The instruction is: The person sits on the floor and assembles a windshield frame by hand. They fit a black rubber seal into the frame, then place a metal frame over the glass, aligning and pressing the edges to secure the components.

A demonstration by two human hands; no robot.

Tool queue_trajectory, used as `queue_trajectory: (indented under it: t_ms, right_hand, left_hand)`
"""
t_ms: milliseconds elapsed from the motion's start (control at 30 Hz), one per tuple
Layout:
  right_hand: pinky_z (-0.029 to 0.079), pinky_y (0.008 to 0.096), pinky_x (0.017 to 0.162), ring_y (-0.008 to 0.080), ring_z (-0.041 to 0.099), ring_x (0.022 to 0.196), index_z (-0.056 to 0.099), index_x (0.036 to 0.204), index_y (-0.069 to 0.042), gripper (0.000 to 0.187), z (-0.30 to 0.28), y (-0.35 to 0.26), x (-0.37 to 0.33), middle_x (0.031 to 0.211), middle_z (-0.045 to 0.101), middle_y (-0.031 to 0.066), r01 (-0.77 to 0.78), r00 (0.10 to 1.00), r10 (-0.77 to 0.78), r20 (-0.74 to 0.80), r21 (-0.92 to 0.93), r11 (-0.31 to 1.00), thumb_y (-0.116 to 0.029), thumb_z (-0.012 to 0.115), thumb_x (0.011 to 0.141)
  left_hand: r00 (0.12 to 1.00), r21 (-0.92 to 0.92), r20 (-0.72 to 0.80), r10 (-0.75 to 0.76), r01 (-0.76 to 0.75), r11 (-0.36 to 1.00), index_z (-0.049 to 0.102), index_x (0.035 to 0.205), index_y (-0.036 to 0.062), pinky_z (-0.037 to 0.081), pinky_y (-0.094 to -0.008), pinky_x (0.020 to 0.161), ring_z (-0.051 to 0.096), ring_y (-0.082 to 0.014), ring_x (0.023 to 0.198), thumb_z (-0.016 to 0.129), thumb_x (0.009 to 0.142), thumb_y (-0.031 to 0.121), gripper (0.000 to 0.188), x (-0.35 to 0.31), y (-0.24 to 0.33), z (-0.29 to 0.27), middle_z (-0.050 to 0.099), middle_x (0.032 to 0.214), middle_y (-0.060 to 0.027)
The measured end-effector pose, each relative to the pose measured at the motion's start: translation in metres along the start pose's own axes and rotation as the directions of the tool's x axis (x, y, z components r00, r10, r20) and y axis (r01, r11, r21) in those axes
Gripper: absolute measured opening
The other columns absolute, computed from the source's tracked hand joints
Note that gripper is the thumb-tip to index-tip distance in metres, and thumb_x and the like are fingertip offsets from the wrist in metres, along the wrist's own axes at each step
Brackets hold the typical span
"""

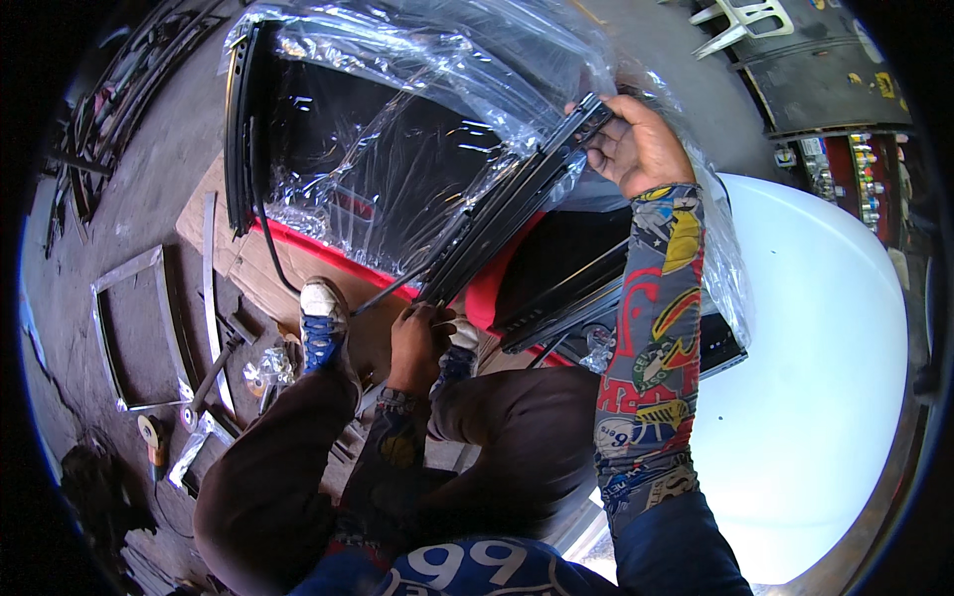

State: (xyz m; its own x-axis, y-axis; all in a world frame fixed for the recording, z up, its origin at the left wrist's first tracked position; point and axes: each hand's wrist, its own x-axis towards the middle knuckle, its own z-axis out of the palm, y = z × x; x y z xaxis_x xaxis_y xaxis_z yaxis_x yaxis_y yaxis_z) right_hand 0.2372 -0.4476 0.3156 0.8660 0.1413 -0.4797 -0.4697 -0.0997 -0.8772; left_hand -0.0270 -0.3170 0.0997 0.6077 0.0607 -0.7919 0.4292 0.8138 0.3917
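A long black slotted metal rail (494, 212) slants across a plastic-wrapped black panel. My right hand (644, 149) holds its far upper end, thumb and fingers bent around it. At the near lower end my left hand (416, 346) is closed on the rail, its fingertips partly hidden. Crinkled clear plastic film (417, 45) covers much of the dark panel (343, 114), which has a red lower edge (333, 254). To the right of the held rail lie more black rails (571, 298), some under film.
Cardboard (207, 233) lies beneath the panel. At left are a metal frame (101, 333), a flat metal strip (211, 288), a hammer (213, 370) and an angle grinder (152, 442). A large smooth white panel (810, 377) fills the right side. A white plastic chair (745, 20) stands far off.
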Motion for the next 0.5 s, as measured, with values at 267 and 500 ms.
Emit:
queue_trajectory:
  t_ms: [267, 500]
  right_hand:
    - [0.036, 0.0251, 0.065, 0.0108, 0.061, 0.087, 0.065, 0.11, -0.019, 0.018, -0.03, 0.023, 0.022, 0.11, 0.07, 0.0008, -0.022, 0.955, -0.036, 0.293, 0.19, 0.982, -0.023, 0.065, 0.092]
    - [0.036, 0.0249, 0.064, 0.0116, 0.058, 0.077, 0.07, 0.104, -0.019, 0.018, -0.031, 0.025, 0.025, 0.092, 0.067, -0.006, -0.067, 0.972, 0.014, 0.237, 0.216, 0.974, -0.023, 0.071, 0.087]
  left_hand:
    - [0.989, 0.093, 0.103, 0.109, -0.119, 0.989, 0.056, 0.099, 0.0041, 0.045, -0.0259, 0.05, 0.061, -0.0172, 0.065, 0.052, 0.094, 0.013, 0.011, 0.011, -0.009, -0.011, 0.067, 0.085, -0.0122]
    - [0.995, -0.001, 0.098, 0.033, -0.033, 0.999, 0.061, 0.098, 0.002, 0.047, -0.0273, 0.058, 0.06, -0.0163, 0.068, 0.052, 0.095, 0.02, 0.021, 0.009, -0.006, -0.012, 0.065, 0.087, -0.0088]
